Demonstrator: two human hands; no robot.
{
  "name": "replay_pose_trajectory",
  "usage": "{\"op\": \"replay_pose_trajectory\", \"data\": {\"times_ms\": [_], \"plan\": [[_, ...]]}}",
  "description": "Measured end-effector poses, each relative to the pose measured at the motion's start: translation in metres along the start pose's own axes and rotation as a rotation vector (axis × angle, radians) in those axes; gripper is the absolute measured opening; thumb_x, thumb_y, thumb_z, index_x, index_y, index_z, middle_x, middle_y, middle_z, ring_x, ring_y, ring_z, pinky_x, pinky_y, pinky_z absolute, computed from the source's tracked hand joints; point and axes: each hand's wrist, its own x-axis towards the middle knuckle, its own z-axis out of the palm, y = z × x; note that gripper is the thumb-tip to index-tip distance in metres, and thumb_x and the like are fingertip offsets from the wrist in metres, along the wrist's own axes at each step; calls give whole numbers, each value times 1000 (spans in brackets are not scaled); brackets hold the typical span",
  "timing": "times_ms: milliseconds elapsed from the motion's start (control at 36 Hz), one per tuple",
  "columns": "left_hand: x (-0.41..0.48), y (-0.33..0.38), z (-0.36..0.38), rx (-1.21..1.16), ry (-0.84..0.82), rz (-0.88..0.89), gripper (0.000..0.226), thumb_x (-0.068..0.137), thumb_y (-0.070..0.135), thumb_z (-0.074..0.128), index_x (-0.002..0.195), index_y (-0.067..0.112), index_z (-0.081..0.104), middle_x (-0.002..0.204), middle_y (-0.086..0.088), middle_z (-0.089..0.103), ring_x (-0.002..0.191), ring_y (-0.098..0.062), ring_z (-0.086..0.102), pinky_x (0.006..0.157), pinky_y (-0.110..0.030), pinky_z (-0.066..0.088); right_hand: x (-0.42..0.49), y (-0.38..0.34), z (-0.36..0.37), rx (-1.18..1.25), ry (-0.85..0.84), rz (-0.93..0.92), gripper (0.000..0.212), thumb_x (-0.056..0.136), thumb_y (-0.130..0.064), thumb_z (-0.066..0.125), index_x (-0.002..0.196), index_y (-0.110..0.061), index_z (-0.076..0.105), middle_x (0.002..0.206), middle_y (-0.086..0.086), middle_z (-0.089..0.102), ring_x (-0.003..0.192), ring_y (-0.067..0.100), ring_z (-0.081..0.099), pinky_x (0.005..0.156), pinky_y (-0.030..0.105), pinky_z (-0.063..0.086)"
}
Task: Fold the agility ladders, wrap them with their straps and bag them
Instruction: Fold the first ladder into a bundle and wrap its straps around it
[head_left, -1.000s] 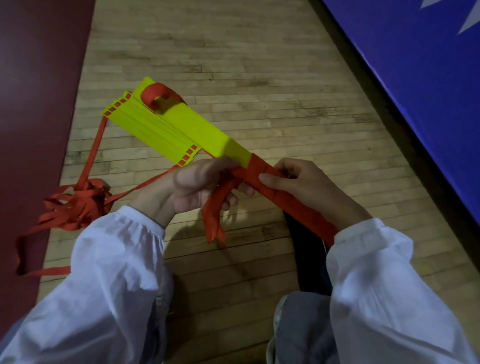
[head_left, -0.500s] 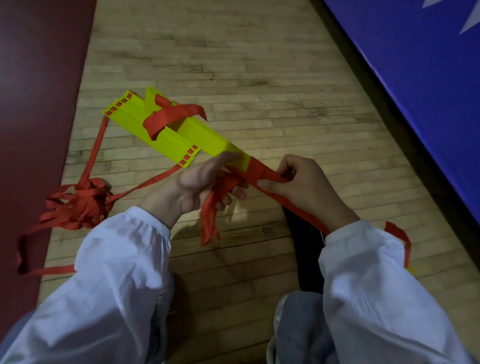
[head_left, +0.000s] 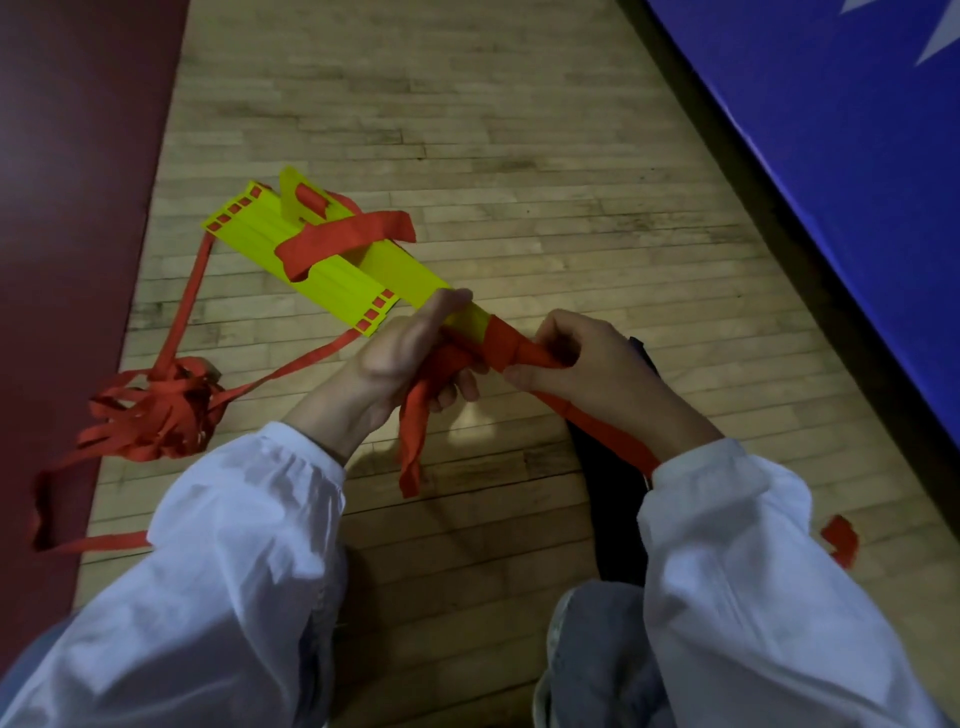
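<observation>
Folded ladder stack (head_left: 332, 265) lies centre-left of frame, near end between hands. Left hand (head_left: 400, 353) grasps hanging strap tail (head_left: 413, 441), thumb on stack. Right hand (head_left: 587, 374) pinches wound red band (head_left: 501, 343) at centre.

Risks:
- tension slackens, band unwinds
- loose loop (head_left: 343, 236), upper left, slides off
- strap tangle (head_left: 156, 410), left edge, snags or knots

Count: one stack, one wound band, one loose loop, one tangle, two hands. Single rungs too tight to count.

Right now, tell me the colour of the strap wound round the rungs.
Red. The strap shows best in the head view.
</observation>
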Motion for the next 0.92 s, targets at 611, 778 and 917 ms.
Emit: {"op": "replay_pose_trajectory", "data": {"times_ms": [611, 778, 917], "plan": [[-6, -1, -2, 14, -182, -198, 66, 90, 63, 38, 94, 1, 60, 67, -14, 64, 43, -22, 59, 41, -23, 44, 0, 0, 6, 168, -180, 234, 48, 93, -57, 45, 106, -14, 64, 83, 3, 71, 71, 13, 65, 66, 26, 51], [-5, -4, -2, 93, -124, -187, 69, 89, 63, 41, 86, -3, 62, 61, -13, 66, 42, -20, 58, 40, -21, 43, 1, 5, 5, 116, -76, 217, 43, 88, -57, 54, 108, -20, 62, 92, 2, 69, 76, 10, 62, 67, 23, 46], [-5, -4, -1, 46, -101, -110, 58, 96, 51, 42, 85, -2, 61, 59, -11, 65, 39, -17, 55, 36, -18, 40, 1, 4, 5, 115, -53, 226, 45, 86, -54, 60, 113, -18, 60, 100, 3, 66, 82, 11, 61, 66, 22, 44]]}}
